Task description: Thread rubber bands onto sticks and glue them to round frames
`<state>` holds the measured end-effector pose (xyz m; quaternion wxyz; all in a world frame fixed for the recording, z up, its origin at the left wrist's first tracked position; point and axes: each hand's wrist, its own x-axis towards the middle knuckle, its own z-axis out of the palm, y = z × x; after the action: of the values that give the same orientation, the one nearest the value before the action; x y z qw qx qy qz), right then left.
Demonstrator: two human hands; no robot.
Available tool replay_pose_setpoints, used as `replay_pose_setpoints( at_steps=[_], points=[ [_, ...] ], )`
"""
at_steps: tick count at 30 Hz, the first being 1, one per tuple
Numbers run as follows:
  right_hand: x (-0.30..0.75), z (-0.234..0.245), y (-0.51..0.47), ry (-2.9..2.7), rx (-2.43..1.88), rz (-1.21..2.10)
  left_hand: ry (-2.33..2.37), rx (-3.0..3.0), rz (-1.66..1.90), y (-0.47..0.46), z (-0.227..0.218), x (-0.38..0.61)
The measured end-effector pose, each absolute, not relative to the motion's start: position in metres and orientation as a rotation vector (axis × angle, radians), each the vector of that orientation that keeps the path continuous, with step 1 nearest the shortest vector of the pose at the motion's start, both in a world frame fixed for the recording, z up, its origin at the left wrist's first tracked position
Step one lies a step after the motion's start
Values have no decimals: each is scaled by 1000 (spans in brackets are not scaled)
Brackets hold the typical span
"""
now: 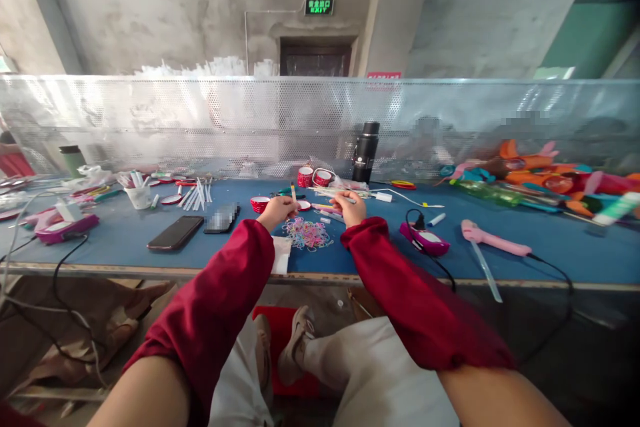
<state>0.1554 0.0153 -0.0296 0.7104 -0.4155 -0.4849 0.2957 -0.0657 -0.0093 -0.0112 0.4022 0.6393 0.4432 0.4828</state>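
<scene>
My left hand (pixel 279 211) is closed in a pinch on a thin pale stick with an orange part (pixel 293 193), which stands roughly upright. To its right, my right hand (pixel 351 207) is closed, with its fingertips pressed together; what it holds, if anything, is too small to make out. Between and just below the hands lies a loose pile of small coloured elastic bands (pixel 308 233). A folded white paper (pixel 281 255) rests by my left wrist at the table's front edge. Several thin pens or sticks (pixel 330 211) lie beyond the pile, close to my right hand.
Red patterned tape rolls (pixel 305 177) and a black thermos (pixel 367 152) stand at the back of the blue table (pixel 120 237). A phone (pixel 176 233) lies left; a purple device (pixel 424 239) and a corded pink glue gun (pixel 493 240) lie right. Colourful soft pieces (pixel 555 173) are heaped far right.
</scene>
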Motion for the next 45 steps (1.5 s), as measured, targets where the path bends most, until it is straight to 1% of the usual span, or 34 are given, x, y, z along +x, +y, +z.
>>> replay_pose_setpoints(
  at_steps=[5, 11, 13, 18, 22, 31, 45],
  points=[
    [151, -27, 10, -1105, -869, 624, 1142, 1687, 1178, -5, -20, -70],
    [136, -26, -5, -1339, -750, 646, 1110, 1677, 1199, -6, -19, -66],
    [132, -27, -10, -1422, -757, 566, 1089, 1625, 1198, -8, -19, -64],
    [127, -27, -16, -1586, -794, 221, 1035, 1578, 1181, -11, -19, -60],
    [128, -26, -16, -1651, -774, 103, 1004, 1605, 1159, -10, -21, -57],
    [126, -25, -17, -1758, -778, 17, 1029, 1642, 1168, -3, -27, -56],
    [128, -26, -16, -1697, -785, 104, 1004, 1585, 1197, -4, -26, -57]
  ],
)
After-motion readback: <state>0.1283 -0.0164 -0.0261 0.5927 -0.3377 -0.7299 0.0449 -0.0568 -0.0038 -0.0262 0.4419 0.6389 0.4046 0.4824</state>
